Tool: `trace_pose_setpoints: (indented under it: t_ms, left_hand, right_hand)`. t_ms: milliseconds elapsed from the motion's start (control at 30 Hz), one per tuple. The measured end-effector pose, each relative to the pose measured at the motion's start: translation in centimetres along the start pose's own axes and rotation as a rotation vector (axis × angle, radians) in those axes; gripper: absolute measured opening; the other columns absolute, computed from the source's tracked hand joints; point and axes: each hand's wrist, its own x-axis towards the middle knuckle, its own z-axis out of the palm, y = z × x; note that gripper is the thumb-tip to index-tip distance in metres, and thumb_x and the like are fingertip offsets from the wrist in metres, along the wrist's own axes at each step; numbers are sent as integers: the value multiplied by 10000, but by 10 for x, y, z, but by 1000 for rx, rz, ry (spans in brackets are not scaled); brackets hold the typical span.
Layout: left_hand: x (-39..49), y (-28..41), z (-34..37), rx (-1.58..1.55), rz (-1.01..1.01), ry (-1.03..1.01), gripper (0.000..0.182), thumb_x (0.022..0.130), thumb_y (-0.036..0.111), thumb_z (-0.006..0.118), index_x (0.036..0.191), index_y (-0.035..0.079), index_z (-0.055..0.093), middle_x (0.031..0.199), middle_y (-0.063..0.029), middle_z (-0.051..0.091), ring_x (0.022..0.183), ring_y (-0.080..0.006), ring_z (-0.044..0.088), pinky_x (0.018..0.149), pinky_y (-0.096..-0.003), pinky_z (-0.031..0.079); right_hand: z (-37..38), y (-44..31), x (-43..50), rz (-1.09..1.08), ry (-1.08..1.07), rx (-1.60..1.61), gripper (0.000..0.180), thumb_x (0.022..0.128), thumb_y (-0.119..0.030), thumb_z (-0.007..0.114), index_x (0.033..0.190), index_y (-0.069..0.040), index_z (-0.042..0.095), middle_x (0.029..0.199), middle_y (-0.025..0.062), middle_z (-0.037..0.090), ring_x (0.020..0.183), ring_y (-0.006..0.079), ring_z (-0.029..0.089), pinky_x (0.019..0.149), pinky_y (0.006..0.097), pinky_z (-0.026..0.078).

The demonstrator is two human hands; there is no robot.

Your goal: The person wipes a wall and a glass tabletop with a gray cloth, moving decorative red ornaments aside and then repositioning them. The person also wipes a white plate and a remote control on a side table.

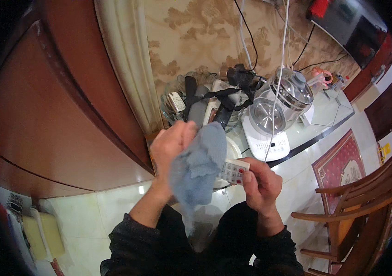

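My left hand (172,143) is closed on a grey-blue cloth (197,169), which hangs bunched and partly blurred from motion. Between finger and thumb, my right hand (263,183) grips one end of a white remote control (232,171) with rows of buttons, two of them red. The cloth hides the remote's other end. Just beyond my hands, a glass bowl (168,115) is heaped with things, among them a white remote-like device (176,101), a dark grey cylindrical item (190,91) and a crumpled black strap or bag (230,98). Behind the cloth shows a pale round rim (233,151).
Right of the bowl, a glass kettle (282,100) is on a white control base (268,141), on a glass-topped table (330,107). A white cable (282,48) hangs across the kettle. A brown wooden panel (58,114) rises at left; a wooden chair (348,214) stands at right.
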Motion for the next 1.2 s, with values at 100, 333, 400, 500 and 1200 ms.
trace_pose_setpoints:
  t_ms: [100, 333, 400, 500, 1200]
  left_hand:
    - [12, -7, -17, -335, -426, -44, 412, 1044, 295, 517, 714, 52, 553, 548, -3, 478, 478, -95, 427, 470, -320, 373]
    - [-43, 11, -29, -627, -457, -801, 510, 971, 422, 631, 1218, -21, 580, 1009, -75, 651, 907, -129, 612, 801, -309, 506]
    - [-59, 36, -22, -520, -334, -754, 509, 951, 400, 666, 1204, -32, 573, 978, -130, 685, 903, -182, 673, 773, -346, 530]
    - [-69, 51, -16, -314, -377, -652, 404, 965, 317, 651, 1141, -42, 589, 895, -190, 703, 825, -269, 726, 683, -390, 545]
    - [-78, 59, 10, -332, -424, -622, 482, 1015, 383, 510, 1189, -66, 512, 875, -256, 671, 852, -404, 704, 724, -431, 547]
  right_hand:
    - [-16, 9, -6, 203, 28, 191, 226, 968, -101, 609, 1122, 54, 665, 915, 128, 717, 729, 136, 681, 640, 269, 555]
    - [-39, 20, 29, 525, -52, 431, 222, 1013, -146, 577, 1121, 31, 655, 827, 69, 685, 617, 73, 611, 497, 201, 470]
    - [-36, 28, 35, 551, -131, 507, 244, 1024, -186, 564, 1110, 21, 661, 848, 51, 684, 632, 62, 600, 508, 194, 452]
    - [-24, 36, 34, 527, -141, 501, 320, 1039, -272, 531, 1139, 11, 641, 895, 56, 689, 743, 97, 635, 647, 248, 516]
    - [28, 37, 19, 423, 188, 1040, 573, 1059, -546, 245, 973, -59, 533, 869, 135, 639, 838, 223, 600, 809, 347, 477]
